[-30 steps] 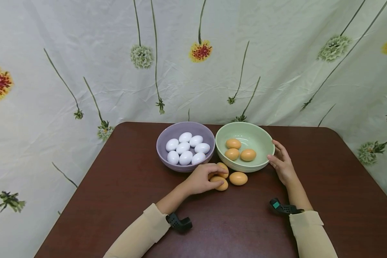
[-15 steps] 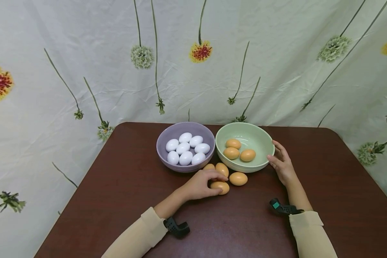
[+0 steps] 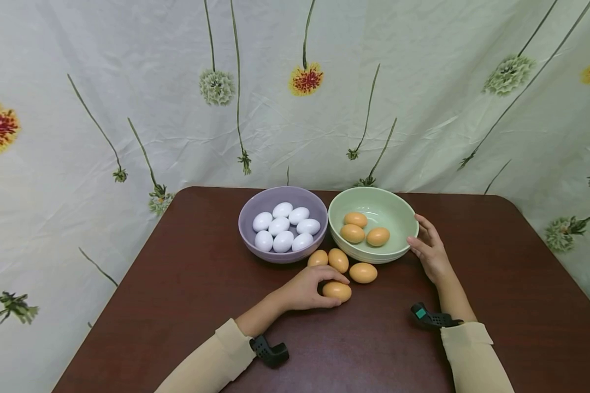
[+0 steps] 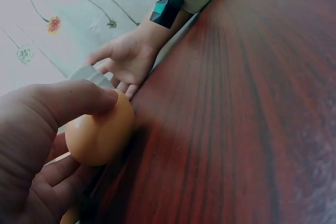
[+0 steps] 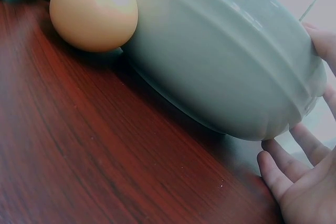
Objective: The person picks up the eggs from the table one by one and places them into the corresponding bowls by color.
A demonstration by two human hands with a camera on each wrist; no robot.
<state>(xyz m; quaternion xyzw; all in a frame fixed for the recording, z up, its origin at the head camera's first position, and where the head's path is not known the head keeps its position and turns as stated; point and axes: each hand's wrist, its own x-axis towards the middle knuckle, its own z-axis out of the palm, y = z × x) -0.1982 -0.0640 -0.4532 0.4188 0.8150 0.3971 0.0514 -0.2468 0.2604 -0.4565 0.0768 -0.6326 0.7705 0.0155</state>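
Note:
In the head view, my left hand [image 3: 305, 289] holds a brown egg [image 3: 337, 292] low over the dark table, between thumb and fingers. The left wrist view has the thumb lying on this egg [image 4: 100, 135] and fingers curled beneath it. Three more brown eggs, one of them an egg [image 3: 363, 273] at the right, lie before the bowls. My right hand [image 3: 431, 251] touches the right side of the green bowl [image 3: 398, 218], fingers loosely spread against it. Inside that bowl are three brown eggs [image 3: 355, 219].
A purple bowl [image 3: 248, 234] with several white eggs [image 3: 278, 226] stands left of the green one. Both bowls are near the back edge of the dark red table [image 3: 187, 262]. A flowered cloth [image 3: 275, 120] hangs behind.
My left hand has drawn one brown egg toward the front of the table, away from the other loose eggs, uncovering one beside the purple bowl. The right hand has stayed at the green bowl.

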